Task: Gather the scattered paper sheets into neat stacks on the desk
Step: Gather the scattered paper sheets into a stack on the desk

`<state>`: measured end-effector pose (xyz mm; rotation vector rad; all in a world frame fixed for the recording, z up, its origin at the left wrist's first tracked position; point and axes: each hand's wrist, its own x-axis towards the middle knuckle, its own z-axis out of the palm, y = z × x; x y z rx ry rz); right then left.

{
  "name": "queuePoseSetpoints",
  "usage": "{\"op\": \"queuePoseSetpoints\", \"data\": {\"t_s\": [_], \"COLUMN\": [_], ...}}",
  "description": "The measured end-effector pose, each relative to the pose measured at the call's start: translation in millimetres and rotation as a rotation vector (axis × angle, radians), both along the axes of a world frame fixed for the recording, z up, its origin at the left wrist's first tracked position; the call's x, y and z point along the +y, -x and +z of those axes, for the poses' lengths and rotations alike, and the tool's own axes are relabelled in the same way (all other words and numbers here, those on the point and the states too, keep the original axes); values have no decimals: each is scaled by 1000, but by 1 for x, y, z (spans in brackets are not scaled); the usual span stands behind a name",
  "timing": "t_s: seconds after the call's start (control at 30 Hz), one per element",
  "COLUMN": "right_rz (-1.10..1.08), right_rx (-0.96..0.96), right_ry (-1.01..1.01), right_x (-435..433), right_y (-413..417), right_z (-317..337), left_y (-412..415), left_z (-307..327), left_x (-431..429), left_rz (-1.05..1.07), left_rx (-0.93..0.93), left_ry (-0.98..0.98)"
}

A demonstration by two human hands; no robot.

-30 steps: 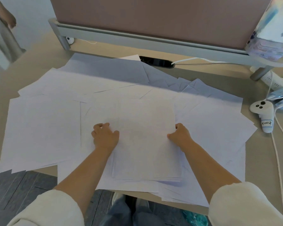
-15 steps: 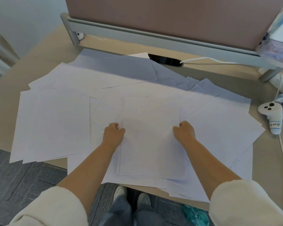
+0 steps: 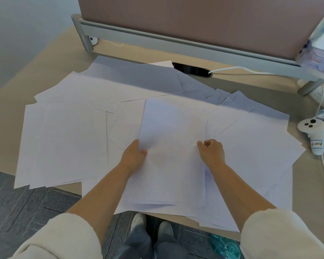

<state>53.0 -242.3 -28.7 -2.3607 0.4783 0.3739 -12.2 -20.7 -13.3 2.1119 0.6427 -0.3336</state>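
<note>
A stack of sheets [image 3: 172, 128] lies near the front middle of the surface [image 3: 13, 98], its long edges running away from the person and its near end hanging slightly past the front edge. The left grip [image 3: 134, 156] holds the stack at its left edge, about halfway along: the thumb lies on the top sheet and the fingers are hidden beneath the paper. The right grip [image 3: 212, 152] sits at the opposite, right edge, level with the left one, so the stack lies between the two. Its fingers are curled and its thumb tip touches the top sheet; whether the fingers reach under the edge and clasp it I cannot tell.

Loose sheets [image 3: 69, 139] spread around and under the stack in overlapping layers. A broad patch lies to the left, more fan out to the right, and others reach back toward the divider panel [image 3: 176, 21]. Several overhang the front edge of the surface.

A white controller [image 3: 313, 135] with a handwritten label rests on the surface just right of the paper, well apart from the right grip. A white cable [image 3: 241, 69] comes out of the dark slot behind the sheets. Cream sleeves [image 3: 60, 238] cover both upper forearms, and two shoes [image 3: 138, 221] stand on the dark floor [image 3: 17, 208] below
</note>
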Motion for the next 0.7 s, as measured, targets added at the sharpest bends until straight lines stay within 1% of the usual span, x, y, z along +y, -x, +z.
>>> {"op": "queuePoseSetpoints", "data": {"t_s": [0.07, 0.13, 0.27, 0.33, 0.4, 0.5, 0.57, 0.63, 0.7], "right_rz": [-28, -26, 17, 30, 12, 5, 53, 82, 83], "right_rx": [-54, -76, 29, 50, 56, 118, 127, 121, 129], "right_ry": [-70, -173, -396, -381, -316, -309, -268, -224, -198], "right_x": [6, 16, 33, 37, 38, 37, 36, 36, 36], "right_y": [1, 2, 5, 5, 3, 1, 1, 2, 1], "right_z": [1, 6, 15, 14, 14, 10, 8, 6, 4], "left_y": [2, 5, 9, 9, 8, 3, -1, -4, -4], "left_z": [-2, -3, -5, -4, -7, -15, -14, -10, -8], "left_x": [13, 26, 41, 43, 45, 47, 44, 43, 46], "left_rz": [51, 100, 170, 162, 101, 17, -27, -16, 26], "left_rx": [-38, -75, -70, -52, -28, 38, 31, 25, 76], "left_ry": [68, 180, 420, 453, 360, 136, -33, -222, -384]}}
